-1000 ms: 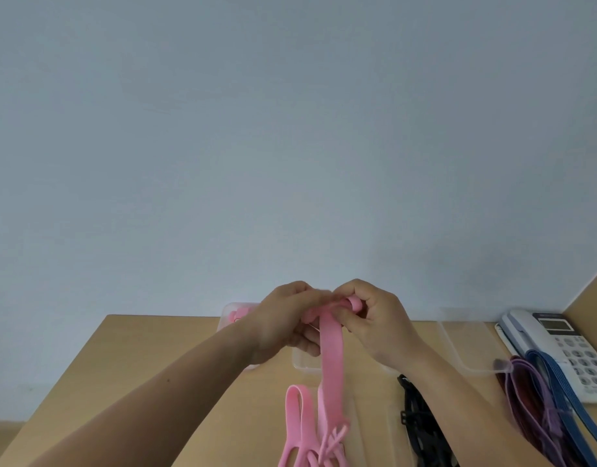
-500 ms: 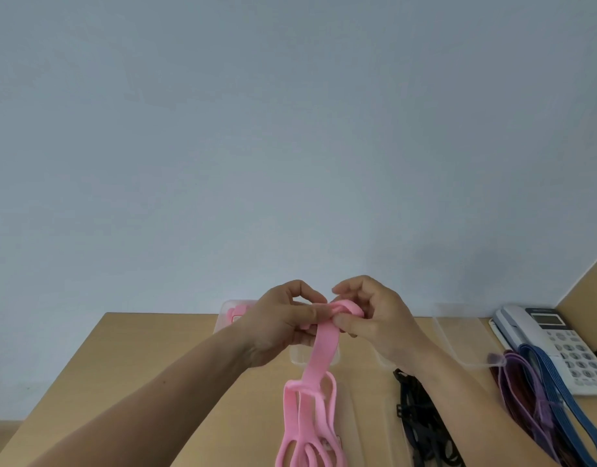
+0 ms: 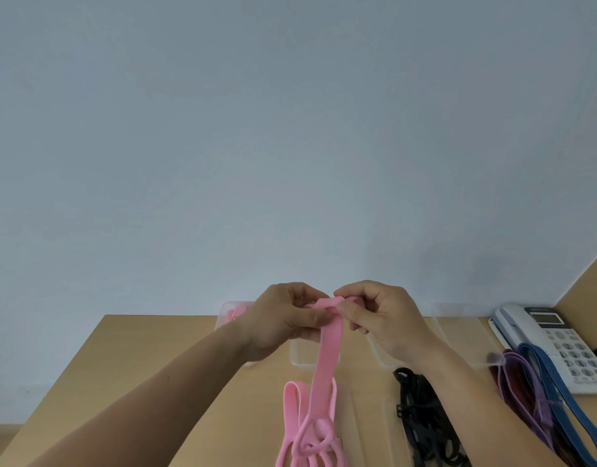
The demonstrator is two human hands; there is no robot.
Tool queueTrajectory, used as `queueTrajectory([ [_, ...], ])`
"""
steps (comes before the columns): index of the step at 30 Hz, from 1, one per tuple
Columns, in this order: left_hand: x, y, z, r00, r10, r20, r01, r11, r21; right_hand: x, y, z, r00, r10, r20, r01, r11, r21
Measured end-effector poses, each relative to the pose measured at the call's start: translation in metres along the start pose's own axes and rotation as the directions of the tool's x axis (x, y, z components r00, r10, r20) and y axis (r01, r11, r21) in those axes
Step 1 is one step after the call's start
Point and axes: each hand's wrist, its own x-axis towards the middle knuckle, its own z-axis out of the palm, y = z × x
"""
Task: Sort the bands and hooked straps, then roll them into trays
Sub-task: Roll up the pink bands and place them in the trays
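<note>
Both hands are raised above the wooden table (image 3: 148, 372) and work the top end of a flat pink band (image 3: 325, 358). My left hand (image 3: 283, 323) and my right hand (image 3: 378, 318) pinch the small rolled end between fingers and thumbs. The band's free length hangs down to a heap of pink bands (image 3: 310, 439) near the front edge. Clear plastic trays stand behind the hands: the left tray (image 3: 228, 313) holds pink rolls, a middle tray (image 3: 302, 357) is partly hidden, and a right tray (image 3: 458, 332) looks bare.
Black hooked straps (image 3: 421, 419) lie right of the pink heap. Purple (image 3: 522, 379), dark red and blue bands (image 3: 556, 389) lie further right, over the edge of a white desk phone (image 3: 559, 338). A plain wall rises behind the table.
The rolled end has been turned between the fingers and the hanging length has shortened and swung slightly; the pink heap below has shifted with it.
</note>
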Motion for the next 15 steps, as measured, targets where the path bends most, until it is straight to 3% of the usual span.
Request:
queueTrajectory([
  [6,0.0018,0.0068,-0.0074,0.987,-0.102,0.121,0.124,0.974,-0.187,0.0024,0.0100,0.0049,0.998,-0.065,-0.019,0.066,0.997,0.041],
  [9,0.0035,0.0056,-0.0067,0.983,-0.081,0.167,0.112,0.977,-0.182,0.0055,0.0099,0.0070,0.995,-0.097,-0.014,0.098,0.994,0.043],
  [15,0.0061,0.0045,-0.0033,0.991,-0.041,0.129,0.064,0.982,-0.179,0.0078,0.0102,0.0060,0.995,-0.098,-0.029,0.099,0.995,0.016],
])
